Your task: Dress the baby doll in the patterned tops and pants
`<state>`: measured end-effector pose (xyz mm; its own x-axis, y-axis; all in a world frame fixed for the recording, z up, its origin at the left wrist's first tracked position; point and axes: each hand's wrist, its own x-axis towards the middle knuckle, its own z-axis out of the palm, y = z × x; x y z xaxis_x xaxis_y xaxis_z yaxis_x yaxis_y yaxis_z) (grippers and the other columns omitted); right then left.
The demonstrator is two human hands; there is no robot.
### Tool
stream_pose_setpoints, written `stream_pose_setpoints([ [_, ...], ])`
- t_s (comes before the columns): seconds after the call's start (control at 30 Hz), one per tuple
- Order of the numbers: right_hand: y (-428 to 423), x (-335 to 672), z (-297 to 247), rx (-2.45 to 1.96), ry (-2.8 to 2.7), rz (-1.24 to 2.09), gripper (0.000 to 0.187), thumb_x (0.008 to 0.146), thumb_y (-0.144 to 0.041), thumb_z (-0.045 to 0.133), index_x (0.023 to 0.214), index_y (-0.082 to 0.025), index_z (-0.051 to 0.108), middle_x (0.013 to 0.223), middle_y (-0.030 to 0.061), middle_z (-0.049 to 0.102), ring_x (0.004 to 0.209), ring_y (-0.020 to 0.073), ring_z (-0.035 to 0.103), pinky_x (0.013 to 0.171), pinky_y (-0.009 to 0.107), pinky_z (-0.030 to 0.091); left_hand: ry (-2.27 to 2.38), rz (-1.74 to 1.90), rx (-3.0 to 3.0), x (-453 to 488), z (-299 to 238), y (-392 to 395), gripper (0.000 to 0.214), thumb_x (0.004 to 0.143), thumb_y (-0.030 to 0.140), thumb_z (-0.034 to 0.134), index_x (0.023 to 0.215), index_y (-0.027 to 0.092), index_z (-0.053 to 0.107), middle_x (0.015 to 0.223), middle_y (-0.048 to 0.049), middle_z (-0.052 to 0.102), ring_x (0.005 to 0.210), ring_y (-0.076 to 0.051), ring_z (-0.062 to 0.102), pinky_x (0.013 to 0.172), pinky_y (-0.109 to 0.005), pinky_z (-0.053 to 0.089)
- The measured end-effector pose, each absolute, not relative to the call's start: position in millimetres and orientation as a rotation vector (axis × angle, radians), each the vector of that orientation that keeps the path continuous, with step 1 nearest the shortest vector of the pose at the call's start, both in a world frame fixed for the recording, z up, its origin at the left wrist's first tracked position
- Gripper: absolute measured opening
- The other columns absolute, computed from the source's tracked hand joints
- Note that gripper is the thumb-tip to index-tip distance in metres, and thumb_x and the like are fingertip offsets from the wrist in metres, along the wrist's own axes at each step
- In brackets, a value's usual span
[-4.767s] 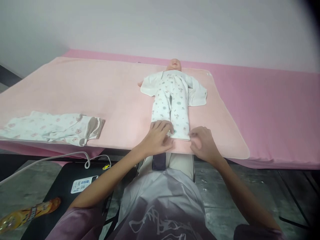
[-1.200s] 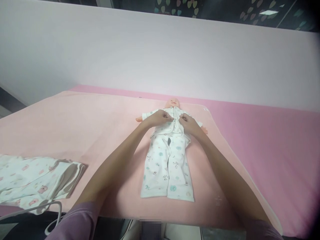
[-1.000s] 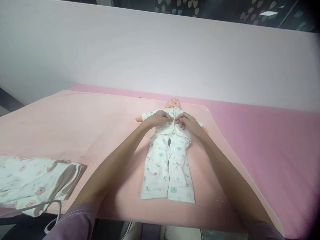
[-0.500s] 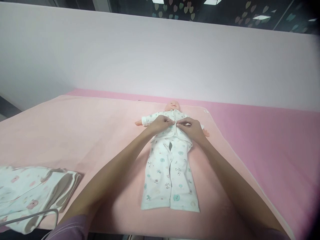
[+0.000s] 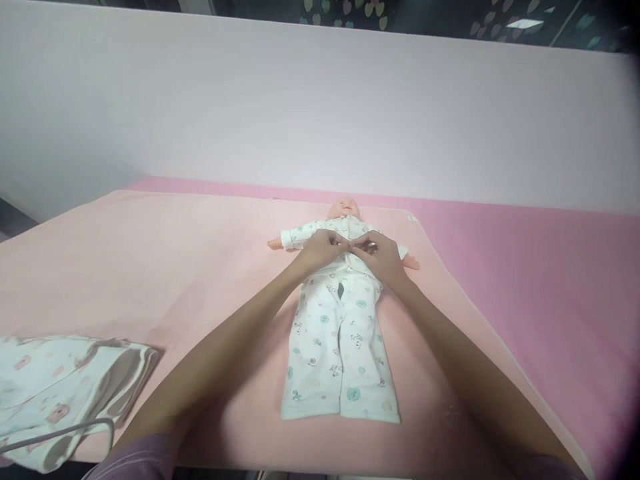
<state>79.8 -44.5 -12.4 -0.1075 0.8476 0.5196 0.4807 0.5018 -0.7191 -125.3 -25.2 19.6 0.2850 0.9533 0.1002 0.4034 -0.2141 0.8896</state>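
Note:
A baby doll [image 5: 345, 207] lies on its back with its head at the far end and its arms spread. It wears a white printed jacket [image 5: 306, 233] and matching white trousers [image 5: 343, 353], whose legs reach toward me. Over the doll's belly, my left hand [image 5: 326, 248] pinches the jacket's front edge from the left. My right hand [image 5: 379, 253] pinches the other front edge, fingertips meeting those of the left at the middle. The fingers hide whatever fastening lies between them.
Folded white printed cloth [image 5: 55, 393] lies at the near left, with a grey cable [image 5: 60, 435] across it. Under the doll is a peach mat [image 5: 175, 267] on a pink surface [image 5: 525, 280]. A white wall panel [image 5: 320, 107] stands behind.
My fingertips have come together at the jacket's front, where a small gap showed before. The jacket's lower front is bunched up a little. The view has tilted slightly downward.

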Motion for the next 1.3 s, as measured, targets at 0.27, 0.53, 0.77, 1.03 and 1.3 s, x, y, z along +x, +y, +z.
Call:
stream_pose_setpoints([
  [0.27,-41,87,-13,-1.138,-1.818,0.633,0.033,0.103,-0.061,0.063,0.106,-0.028,0.065,0.100,0.0038,0.071,0.090,0.0233,0.064,0.081,0.038,0.053,1.206,0.886,1.663,-125,20,-22,0.041,0.081,0.054,0.084,0.071,0.018,0.067,0.063,0.0025,0.047,0.058,-0.010,0.036,0.056,-0.027,0.026],
  [0.53,-44,77,-15,-1.117,-1.898,0.468,0.030,0.112,-0.050,0.044,0.094,-0.028,0.052,0.091,0.0032,0.058,0.088,0.0256,0.056,0.087,0.041,0.049,1.205,0.913,1.665,-124,14,-21,0.037,0.083,0.053,0.083,0.079,0.018,0.075,0.064,0.0027,0.048,0.059,-0.012,0.039,0.057,-0.028,0.028],
  [0.77,-38,80,-20,-1.077,-1.836,0.594,0.030,0.110,-0.054,0.050,0.096,-0.027,0.056,0.090,0.0010,0.056,0.084,0.0223,0.052,0.083,0.037,0.047,1.246,0.982,1.813,-121,13,-27,0.038,0.097,0.044,0.069,0.073,0.020,0.052,0.067,0.0031,0.048,0.064,-0.013,0.043,0.063,-0.030,0.031],
  [1.03,-42,79,-15,-1.069,-1.853,0.619,0.027,0.111,-0.047,0.051,0.097,-0.026,0.059,0.094,0.0010,0.058,0.085,0.0206,0.053,0.083,0.036,0.045,1.345,1.013,1.953,-119,14,-38,0.020,0.099,0.034,0.064,0.084,0.020,0.061,0.077,-0.0008,0.064,0.074,-0.018,0.058,0.068,-0.032,0.037],
  [1.3,-21,93,14,-1.219,-1.938,0.511,0.020,0.108,-0.040,0.053,0.116,-0.025,0.065,0.112,0.0064,0.071,0.089,0.0222,0.060,0.083,0.038,0.050,1.411,0.905,1.923,-133,25,-4,0.019,0.098,0.039,0.066,0.109,0.023,0.069,0.104,-0.0043,0.079,0.093,-0.022,0.072,0.078,-0.032,0.049],
])
